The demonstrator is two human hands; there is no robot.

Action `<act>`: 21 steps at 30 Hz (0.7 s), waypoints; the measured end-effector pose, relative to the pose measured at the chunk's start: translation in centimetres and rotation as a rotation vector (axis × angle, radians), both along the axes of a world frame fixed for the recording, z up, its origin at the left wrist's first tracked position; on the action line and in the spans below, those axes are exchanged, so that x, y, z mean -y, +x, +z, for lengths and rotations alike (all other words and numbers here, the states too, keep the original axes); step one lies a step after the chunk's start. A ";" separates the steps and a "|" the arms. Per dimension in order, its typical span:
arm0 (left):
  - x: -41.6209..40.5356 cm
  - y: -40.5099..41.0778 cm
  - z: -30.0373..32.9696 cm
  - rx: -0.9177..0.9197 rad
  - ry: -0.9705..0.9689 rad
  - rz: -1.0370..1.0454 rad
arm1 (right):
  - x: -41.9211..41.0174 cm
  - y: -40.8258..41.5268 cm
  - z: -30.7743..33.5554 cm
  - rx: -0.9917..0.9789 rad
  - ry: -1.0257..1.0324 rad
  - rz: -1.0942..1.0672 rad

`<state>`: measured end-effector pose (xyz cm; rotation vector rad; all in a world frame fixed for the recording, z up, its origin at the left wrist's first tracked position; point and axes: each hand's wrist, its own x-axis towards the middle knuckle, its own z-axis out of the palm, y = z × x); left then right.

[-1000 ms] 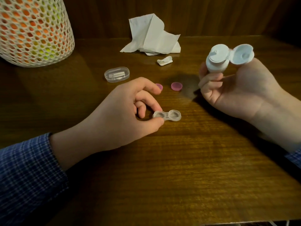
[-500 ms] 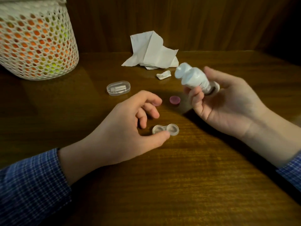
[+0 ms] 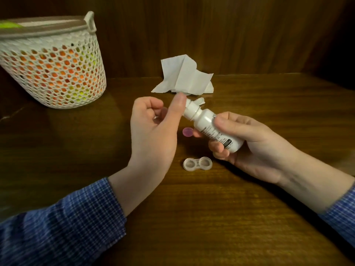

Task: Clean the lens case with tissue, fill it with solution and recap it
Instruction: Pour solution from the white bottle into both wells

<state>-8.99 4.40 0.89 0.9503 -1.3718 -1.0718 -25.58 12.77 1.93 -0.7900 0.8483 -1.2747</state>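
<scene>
Your right hand (image 3: 249, 143) grips the bottle (image 3: 213, 127), fingers (image 3: 219, 148) curled round its body, nozzle end tilted up-left. Your left hand (image 3: 153, 127) has its thumb on the bottle's cap (image 3: 190, 106), other fingers loosely curled, holding nothing. The case (image 3: 197, 163) lies open on the bench (image 3: 211, 217) below the bottle, untouched. One pink lid (image 3: 187, 131) sits just beyond it. Tissue (image 3: 184, 77) lies at the back.

The bottle (image 3: 215, 127) is white with black print, the tissue (image 3: 184, 77) white, the lens case (image 3: 197, 163) clear. A pink cap (image 3: 187, 131) lies on the brown wood-grain table (image 3: 249, 217). The sleeve (image 3: 63, 231) is blue check; the white mesh basket (image 3: 51, 62) shows orange and yellow-green inside.
</scene>
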 end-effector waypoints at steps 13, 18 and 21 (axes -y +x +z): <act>-2.2 0.0 -0.1 0.211 -0.354 -0.286 | -1.0 -0.3 -0.4 -0.693 -0.389 -0.360; -2.2 0.1 -0.4 0.260 -0.401 -0.288 | -1.2 -0.5 -1.0 -0.795 -0.459 -0.388; -2.1 0.3 -0.4 0.302 -0.428 -0.286 | -1.1 -0.7 -1.3 -0.789 -0.443 -0.380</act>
